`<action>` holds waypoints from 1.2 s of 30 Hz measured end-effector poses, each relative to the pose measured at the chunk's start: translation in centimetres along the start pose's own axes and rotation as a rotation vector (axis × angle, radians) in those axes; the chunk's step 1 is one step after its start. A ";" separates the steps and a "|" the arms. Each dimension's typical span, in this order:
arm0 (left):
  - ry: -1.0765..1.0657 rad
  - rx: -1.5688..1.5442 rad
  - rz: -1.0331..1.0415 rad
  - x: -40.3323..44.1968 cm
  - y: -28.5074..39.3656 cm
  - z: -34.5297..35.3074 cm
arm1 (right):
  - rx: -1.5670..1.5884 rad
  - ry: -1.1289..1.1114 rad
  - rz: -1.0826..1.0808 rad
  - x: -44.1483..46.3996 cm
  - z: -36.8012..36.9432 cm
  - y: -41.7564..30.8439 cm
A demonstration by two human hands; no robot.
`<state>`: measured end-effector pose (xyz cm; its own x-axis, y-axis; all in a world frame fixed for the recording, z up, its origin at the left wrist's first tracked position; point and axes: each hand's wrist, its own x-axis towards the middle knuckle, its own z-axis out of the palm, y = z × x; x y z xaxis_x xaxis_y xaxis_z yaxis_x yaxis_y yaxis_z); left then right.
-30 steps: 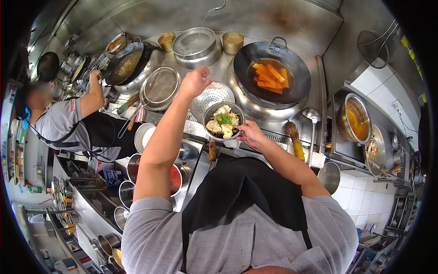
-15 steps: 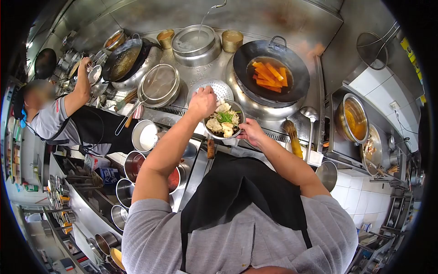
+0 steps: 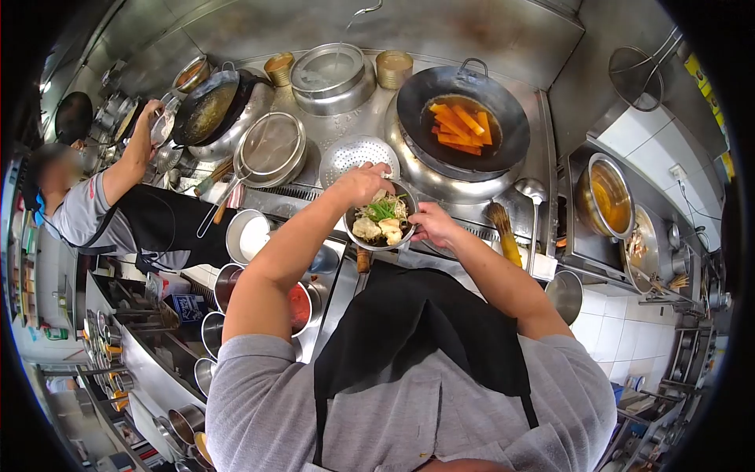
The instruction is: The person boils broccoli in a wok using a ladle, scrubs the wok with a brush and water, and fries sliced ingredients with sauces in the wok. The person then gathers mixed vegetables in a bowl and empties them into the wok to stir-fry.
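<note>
A metal bowl (image 3: 348, 226) holds pale, lumpy food pieces (image 3: 377, 230), thin sprouts and chopped green stalks (image 3: 388, 208). My right hand (image 3: 432, 224) grips its right rim, thumb and fingers closed on the edge. Over the bowl's upper left side, my left hand (image 3: 363, 186) has its fingers curled down onto the food. A pale piece shows partly under them; whether they hold it is hidden. Just beyond stands a perforated strainer (image 3: 358, 153). Below the bowl a wooden handle (image 3: 362, 260) sticks out toward me.
A black wok (image 3: 503, 118) with orange strips (image 3: 462, 126) in dark liquid sits at the back right. A mesh strainer (image 3: 272, 145) rests at left, and a ladle (image 3: 532, 190) and a bamboo brush (image 3: 503, 228) lie at right. A co-worker (image 3: 118, 189) works at the left.
My left hand has lowered and spread further over the bowl, covering pale pieces at its top. The bowl stays in my right hand. The whole view has shifted slightly.
</note>
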<state>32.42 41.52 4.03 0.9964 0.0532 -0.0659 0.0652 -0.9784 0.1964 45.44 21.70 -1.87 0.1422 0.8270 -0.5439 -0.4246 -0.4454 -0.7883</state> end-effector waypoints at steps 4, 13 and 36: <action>-0.086 0.041 0.007 -0.3 0.2 -0.6 | 0.006 -0.036 0.013 -0.4 -0.1 0.2; 0.054 -0.013 -0.034 0.1 -2.9 -2.1 | 0.065 0.046 0.012 -0.8 -0.6 0.5; -0.069 -0.280 -0.212 -2.7 1.2 -0.2 | 0.217 0.102 -0.063 0.8 -1.2 2.8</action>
<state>29.78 40.20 4.61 0.9537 0.2265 -0.1980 0.2922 -0.8539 0.4307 45.41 20.72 -4.90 0.2590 0.8072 -0.5305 -0.5925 -0.3010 -0.7472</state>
